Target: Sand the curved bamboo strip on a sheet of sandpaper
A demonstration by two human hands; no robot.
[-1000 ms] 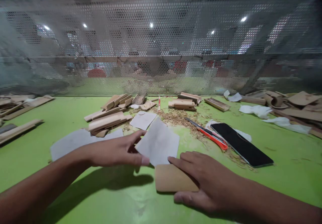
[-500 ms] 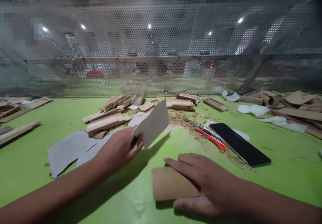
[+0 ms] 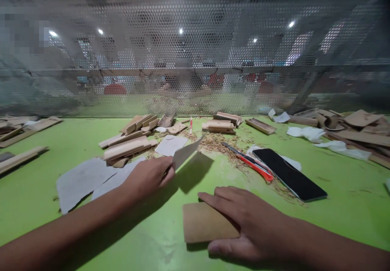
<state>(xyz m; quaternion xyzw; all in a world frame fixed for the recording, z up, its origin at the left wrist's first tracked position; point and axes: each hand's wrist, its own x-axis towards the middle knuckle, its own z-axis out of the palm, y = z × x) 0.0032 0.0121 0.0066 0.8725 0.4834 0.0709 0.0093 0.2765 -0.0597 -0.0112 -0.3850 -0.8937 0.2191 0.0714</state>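
My left hand, left of centre, pinches a stiff grey paper sheet by its near end. The sheet is tilted above the green table and casts a shadow to its lower right. My right hand lies at the lower right over a tan, round-cornered piece of bamboo. Its thumb grips the near side and its fingers the far side, covering the right end. Two larger torn grey sheets lie by my left forearm. Another small pale sheet rests just beyond my left hand.
Beyond my right hand lie a red utility knife and a black phone. Shavings are scattered mid-table. Cut bamboo pieces are piled behind, with more scraps at far right. A perforated metal screen closes off the back.
My left hand has lowered and tipped the grey sheet, which now shows more edge-on. The small pale sheet and a red-and-white stick behind it show more fully. My right hand has barely moved.
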